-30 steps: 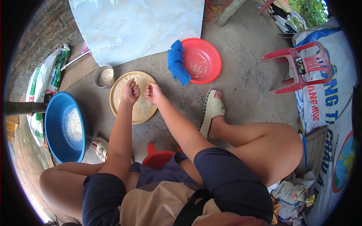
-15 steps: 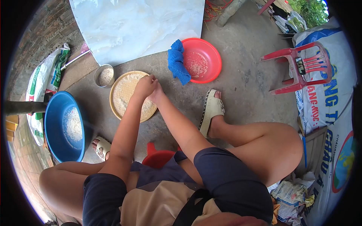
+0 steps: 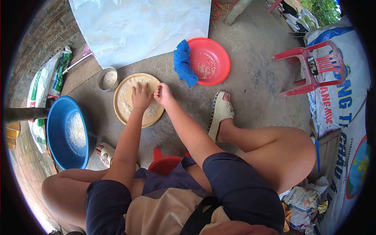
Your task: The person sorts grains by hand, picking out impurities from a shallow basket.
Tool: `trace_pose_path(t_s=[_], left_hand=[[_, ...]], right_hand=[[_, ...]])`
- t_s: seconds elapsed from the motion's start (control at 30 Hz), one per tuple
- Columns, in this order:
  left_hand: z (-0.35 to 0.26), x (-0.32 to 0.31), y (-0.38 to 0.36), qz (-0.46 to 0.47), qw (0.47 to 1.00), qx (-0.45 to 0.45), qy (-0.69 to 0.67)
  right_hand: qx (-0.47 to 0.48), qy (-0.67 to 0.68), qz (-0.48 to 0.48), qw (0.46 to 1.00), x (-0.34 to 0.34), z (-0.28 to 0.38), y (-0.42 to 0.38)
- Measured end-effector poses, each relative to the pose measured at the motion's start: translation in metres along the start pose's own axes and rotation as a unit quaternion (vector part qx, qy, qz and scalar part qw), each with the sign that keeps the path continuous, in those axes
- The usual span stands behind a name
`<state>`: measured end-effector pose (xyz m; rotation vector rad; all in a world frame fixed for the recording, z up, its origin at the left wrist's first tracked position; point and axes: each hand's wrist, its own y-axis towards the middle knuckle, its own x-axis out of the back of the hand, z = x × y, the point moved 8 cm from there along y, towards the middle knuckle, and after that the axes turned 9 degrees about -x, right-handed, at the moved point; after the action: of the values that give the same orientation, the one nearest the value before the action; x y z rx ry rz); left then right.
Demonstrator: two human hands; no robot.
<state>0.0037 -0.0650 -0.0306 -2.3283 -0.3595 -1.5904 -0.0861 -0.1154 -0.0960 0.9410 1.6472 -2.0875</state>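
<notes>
A round, shallow woven tray lies on the floor, with pale grain spread over it. My left hand is over the tray, palm down, its fingers spread on or just above the grain. At the tray's right rim is my right hand, its fingers curled closed; whatever they may hold is hidden. A metal bowl with more grain stands against the tray's upper left side.
To the left is a blue basin holding pale grain. A red basin with scattered grain has a blue cloth over its rim. A pale board lies ahead. A red plastic chair and printed sacks are at right.
My hands were together over the tray's right side. Now they are apart: the left has shifted left and spread its fingers over the grain, while the right stays curled near the rim.
</notes>
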Motion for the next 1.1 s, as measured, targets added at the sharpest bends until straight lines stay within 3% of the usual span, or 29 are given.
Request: trace_pose_path(t_s=[0.1, 0.13, 0.23, 0.33, 0.47, 0.67, 0.73, 0.8, 0.83, 0.87, 0.9, 0.93, 1.0, 1.03, 1.07, 1.1], left_hand=[[-0.022, 0.007, -0.023, -0.127, 0.985, -0.088, 0.076], [-0.02, 0.003, -0.029, -0.127, 0.985, -0.088, 0.076], [-0.036, 0.017, -0.05, -0.196, 0.965, -0.175, -0.025], [-0.028, 0.006, -0.05, -0.154, 0.97, -0.181, -0.058], [-0.021, 0.008, -0.046, -0.171, 0.957, -0.216, -0.092], [-0.003, 0.016, -0.022, -0.193, 0.959, -0.117, -0.17], [0.017, 0.012, -0.01, -0.186, 0.926, 0.012, -0.328], [0.016, 0.02, 0.006, -0.176, 0.913, 0.015, -0.368], [0.011, 0.017, 0.014, -0.135, 0.829, 0.032, -0.542], [0.002, 0.016, 0.02, -0.09, 0.711, 0.048, -0.695], [-0.011, 0.024, 0.023, -0.053, 0.623, 0.074, -0.777], [-0.012, 0.031, 0.026, -0.053, 0.624, 0.074, -0.776], [-0.041, 0.048, 0.029, 0.054, 0.387, 0.001, -0.92], [-0.049, 0.057, 0.025, 0.06, 0.337, 0.005, -0.94], [-0.049, 0.057, 0.025, 0.06, 0.337, 0.005, -0.94], [-0.053, 0.06, 0.024, 0.08, 0.292, -0.022, -0.953]], right_hand=[[-0.005, 0.017, -0.003, 1.0, 0.002, -0.001, 0.0], [-0.006, 0.024, -0.004, 1.0, 0.002, -0.001, 0.001], [-0.004, 0.007, -0.01, 1.0, 0.004, -0.002, -0.001], [-0.001, -0.003, -0.024, 1.0, 0.005, -0.004, -0.001], [0.0, -0.015, -0.03, 0.999, 0.004, -0.005, -0.002], [-0.002, -0.03, -0.03, 0.999, 0.01, -0.005, 0.006], [0.01, -0.06, -0.037, 0.997, 0.009, -0.004, 0.005], [0.011, -0.054, -0.046, 0.997, 0.005, -0.004, 0.001], [0.012, -0.049, -0.056, 0.997, 0.005, -0.005, 0.0], [0.012, -0.048, -0.055, 0.997, 0.004, -0.005, -0.001], [0.013, -0.041, -0.048, 0.998, 0.003, -0.005, -0.002], [0.013, -0.033, -0.04, 0.999, 0.002, -0.005, -0.001], [0.012, -0.033, -0.031, 0.999, 0.004, -0.005, 0.002], [0.012, -0.033, -0.023, 0.999, 0.005, -0.005, 0.005], [0.012, -0.032, -0.023, 0.999, 0.006, -0.005, 0.007], [0.012, -0.037, -0.019, 0.999, 0.006, -0.005, 0.007]])
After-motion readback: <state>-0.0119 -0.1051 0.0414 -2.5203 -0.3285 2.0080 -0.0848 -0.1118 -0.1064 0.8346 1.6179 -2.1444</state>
